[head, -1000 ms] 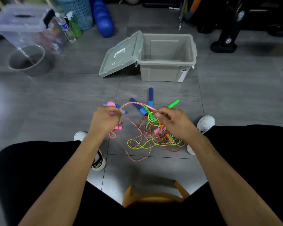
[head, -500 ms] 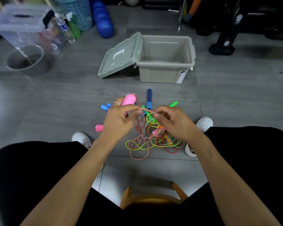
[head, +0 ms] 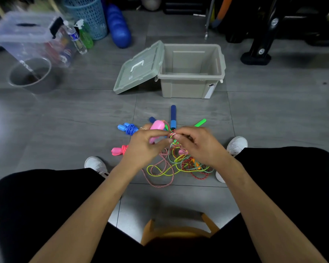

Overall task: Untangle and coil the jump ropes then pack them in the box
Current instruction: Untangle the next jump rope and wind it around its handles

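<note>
A tangle of jump ropes [head: 176, 164] lies on the floor between my feet: pink-white, yellow-green, red and teal cords. My left hand [head: 144, 147] grips a pink handle [head: 156, 126] and pinches the pink-white rope. My right hand [head: 196, 143] pinches the same knot of cords [head: 172, 134], fingertips almost touching the left. A dark blue handle [head: 173, 116] and a green handle [head: 199, 122] lie beyond my hands. A coiled blue rope [head: 128, 128] and a coiled pink rope [head: 119, 150] sit to the left. The open grey box [head: 191, 86] stands farther ahead, nothing visible inside.
The box lid [head: 139, 68] leans open on its left. A clear bin [head: 29, 37], a metal pot [head: 30, 74], bottles [head: 75, 38] and a blue basket [head: 87, 14] stand far left. Black equipment stands [head: 258, 52] fill the far right. A wooden stool [head: 179, 230] is under me.
My hands have come together over the tangle; the stretch of pink-white rope between them has closed into a small knot. The left hand brought the pink handle rightward.
</note>
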`<state>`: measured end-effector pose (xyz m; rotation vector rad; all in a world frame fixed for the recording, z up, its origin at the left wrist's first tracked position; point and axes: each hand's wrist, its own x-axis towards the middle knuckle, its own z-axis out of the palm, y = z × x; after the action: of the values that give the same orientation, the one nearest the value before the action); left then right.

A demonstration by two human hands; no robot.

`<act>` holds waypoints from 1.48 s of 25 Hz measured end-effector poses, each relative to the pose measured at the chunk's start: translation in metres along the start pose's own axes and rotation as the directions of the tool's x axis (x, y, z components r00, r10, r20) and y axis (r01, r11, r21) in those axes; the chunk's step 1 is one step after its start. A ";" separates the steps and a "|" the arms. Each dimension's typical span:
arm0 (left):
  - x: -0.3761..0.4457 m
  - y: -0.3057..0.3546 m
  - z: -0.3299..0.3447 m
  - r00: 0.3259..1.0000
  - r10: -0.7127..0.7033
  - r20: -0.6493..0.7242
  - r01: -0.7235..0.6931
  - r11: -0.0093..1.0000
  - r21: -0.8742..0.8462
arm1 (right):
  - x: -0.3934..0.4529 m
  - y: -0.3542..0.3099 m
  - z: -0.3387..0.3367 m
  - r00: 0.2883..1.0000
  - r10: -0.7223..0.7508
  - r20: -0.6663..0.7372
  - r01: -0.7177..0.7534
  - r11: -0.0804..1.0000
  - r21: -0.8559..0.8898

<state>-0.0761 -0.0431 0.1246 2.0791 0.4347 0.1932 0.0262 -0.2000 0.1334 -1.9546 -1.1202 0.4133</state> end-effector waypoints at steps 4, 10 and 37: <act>0.005 0.008 -0.009 0.989 -0.027 -0.142 0.015 0.996 -0.085 | -0.002 0.007 0.001 0.994 0.109 0.032 -0.109 0.994 0.017; 0.006 0.009 -0.021 0.959 -0.108 -0.261 0.029 0.956 -0.292 | -0.009 0.040 0.012 0.941 0.304 0.149 -0.290 0.951 -0.107; 0.011 -0.014 -0.037 0.896 -0.390 -0.215 0.291 0.878 -0.380 | -0.012 0.037 0.010 0.930 0.329 0.165 -0.296 0.935 -0.198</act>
<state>-0.0802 -0.0029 0.1314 1.6052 0.8780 0.3331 0.0339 -0.2151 0.0969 -2.2949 -0.9880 0.7150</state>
